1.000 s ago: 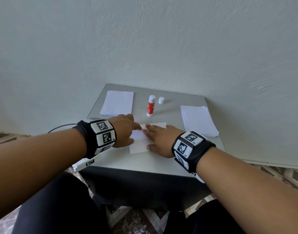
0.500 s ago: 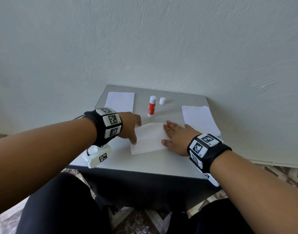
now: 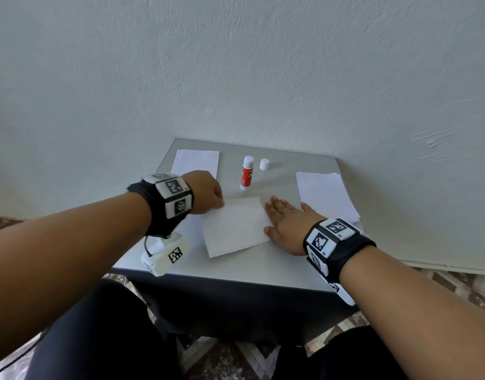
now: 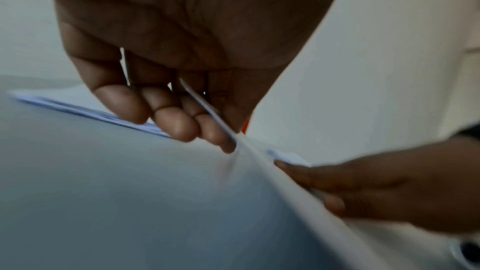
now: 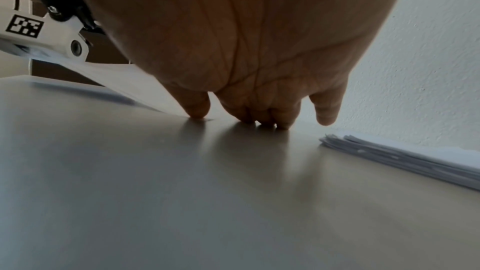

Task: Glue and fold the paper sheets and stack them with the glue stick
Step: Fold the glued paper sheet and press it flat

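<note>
A folded white paper sheet (image 3: 234,226) lies in the middle of the grey table (image 3: 263,267). My left hand (image 3: 216,201) pinches its far left corner between thumb and fingers. In the left wrist view that edge of the sheet (image 4: 262,167) is lifted off the table. My right hand (image 3: 273,215) lies flat with straight fingers at the sheet's right edge, and its thumb (image 5: 197,110) presses the paper down. The red and white glue stick (image 3: 247,174) stands uncapped behind the sheet, with its white cap (image 3: 264,164) beside it.
A stack of white sheets (image 3: 196,160) lies at the back left, partly behind my left wrist. A thicker stack (image 3: 325,194) sits at the right edge, close to my right hand. A pale wall rises directly behind the table.
Both hands were pressing the sheet's middle. The right hand slid to its right edge and the left hand moved to the far left corner, pinched it and lifted that side.
</note>
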